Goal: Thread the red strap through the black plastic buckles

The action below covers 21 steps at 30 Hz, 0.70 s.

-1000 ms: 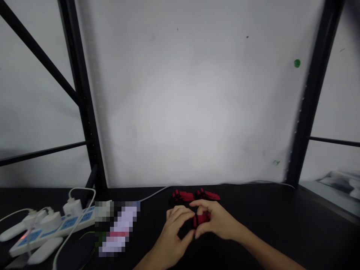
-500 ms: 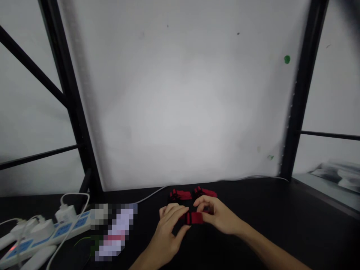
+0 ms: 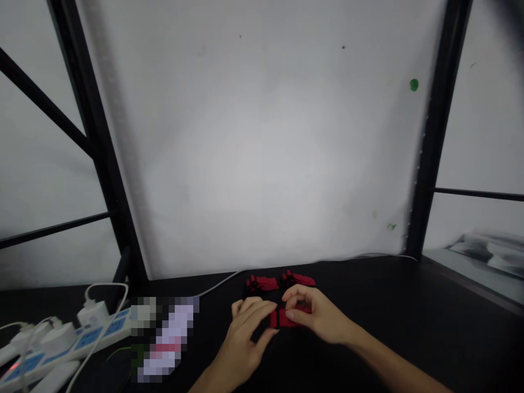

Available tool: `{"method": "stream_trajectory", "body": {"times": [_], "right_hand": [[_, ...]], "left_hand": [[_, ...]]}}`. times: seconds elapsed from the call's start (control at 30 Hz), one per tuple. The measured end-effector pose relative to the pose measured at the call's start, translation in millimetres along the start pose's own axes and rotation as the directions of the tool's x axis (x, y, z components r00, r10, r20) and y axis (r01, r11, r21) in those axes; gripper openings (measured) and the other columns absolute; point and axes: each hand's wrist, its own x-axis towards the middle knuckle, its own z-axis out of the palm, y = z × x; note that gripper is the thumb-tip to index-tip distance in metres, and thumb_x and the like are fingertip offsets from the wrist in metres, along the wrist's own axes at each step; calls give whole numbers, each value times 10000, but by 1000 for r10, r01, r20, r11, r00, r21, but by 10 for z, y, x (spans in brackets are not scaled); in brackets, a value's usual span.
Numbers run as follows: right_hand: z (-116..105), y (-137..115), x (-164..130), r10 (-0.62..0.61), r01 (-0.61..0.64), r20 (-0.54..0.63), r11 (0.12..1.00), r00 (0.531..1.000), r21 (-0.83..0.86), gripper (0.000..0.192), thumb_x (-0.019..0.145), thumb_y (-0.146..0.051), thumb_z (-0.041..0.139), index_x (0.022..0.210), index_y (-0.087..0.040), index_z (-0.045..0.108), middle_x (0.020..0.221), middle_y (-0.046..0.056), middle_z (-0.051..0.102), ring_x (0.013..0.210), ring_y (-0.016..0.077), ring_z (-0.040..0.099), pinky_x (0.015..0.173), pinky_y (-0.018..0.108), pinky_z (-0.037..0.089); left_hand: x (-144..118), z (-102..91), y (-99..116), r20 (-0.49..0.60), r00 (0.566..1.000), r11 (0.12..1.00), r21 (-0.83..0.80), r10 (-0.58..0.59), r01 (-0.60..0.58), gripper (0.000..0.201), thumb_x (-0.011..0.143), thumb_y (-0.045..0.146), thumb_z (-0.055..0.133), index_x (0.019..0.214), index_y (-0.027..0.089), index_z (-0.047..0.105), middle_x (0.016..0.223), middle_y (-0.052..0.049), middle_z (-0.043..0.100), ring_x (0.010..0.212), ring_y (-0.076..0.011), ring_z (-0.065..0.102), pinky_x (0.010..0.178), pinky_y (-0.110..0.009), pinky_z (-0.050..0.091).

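Note:
A red strap (image 3: 283,318) with a dark buckle-like band lies on the black table between my two hands. My left hand (image 3: 250,330) closes on its left end, fingers on the far side and thumb on the near side. My right hand (image 3: 317,316) pinches its right part, with the thumb lying over the red webbing. Just beyond my hands sit two folded red bundles with dark bands: a left red bundle (image 3: 264,283) and a right red bundle (image 3: 301,279). My fingers hide part of the strap.
On the left, a white power strip (image 3: 67,346) with blue sockets holds several plugs and cables. Beside it lies a pixelated purple item (image 3: 174,333). A pale wall panel (image 3: 278,136) between black posts closes off the back, and a thin cable runs along its foot.
My right thumb has moved left over the strap, and more of its right part is now covered. My left hand keeps its place. The view has shifted slightly.

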Motion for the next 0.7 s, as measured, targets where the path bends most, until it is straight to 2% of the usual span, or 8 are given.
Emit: {"method": "stream_trajectory", "body": {"times": [0.23,0.33,0.47,0.53,0.63,0.7], "right_hand": [[40,-15,-25,-40,35,-44,994,998,-108,196,840,-323,662,983,-196,621,825,8,651,778,170,604,768,305,474],[43,-47,-52,-75,59,-56,968,996,-246,182,846,-316,642,996,-212,639,867,22,659,826,190,609,809,334,467],[92,-122,-83,-192,170,13,828,981,-534,479,713,-418,790,1155,-300,650,1125,57,639,1060,273,545,964,441,359],[105,-153,-79,-207,198,52,785,977,-587,429,725,-462,783,1118,-324,680,1095,48,664,1035,274,553,956,452,337],[99,-148,-49,-228,184,-16,821,973,-540,274,779,-456,743,1006,-305,724,1009,37,699,964,250,586,925,429,360],[99,-99,-21,-229,164,-107,892,968,-420,287,771,-439,752,1011,-284,729,1030,45,697,955,242,599,899,397,405]], "left_hand": [[31,-49,29,39,999,998,65,-5,2,298,869,210,659,1163,256,639,1101,-70,685,1049,-259,592,895,-424,454],[46,-75,60,96,995,998,54,-30,25,252,890,165,585,1122,233,653,974,-76,660,921,-236,596,795,-384,494],[45,-52,119,135,989,992,-100,-58,72,216,906,122,515,1075,198,628,876,-64,638,840,-208,582,756,-335,515],[46,-26,130,122,988,980,-162,-97,116,179,914,144,517,1030,203,641,856,-55,632,821,-202,580,746,-320,516],[68,18,115,88,965,912,-315,-245,260,153,924,237,555,1020,205,670,833,-38,642,782,-188,600,733,-295,526],[88,43,96,67,927,797,-491,-368,352,236,919,318,583,1098,189,668,887,-46,681,816,-195,637,780,-303,541]]}}
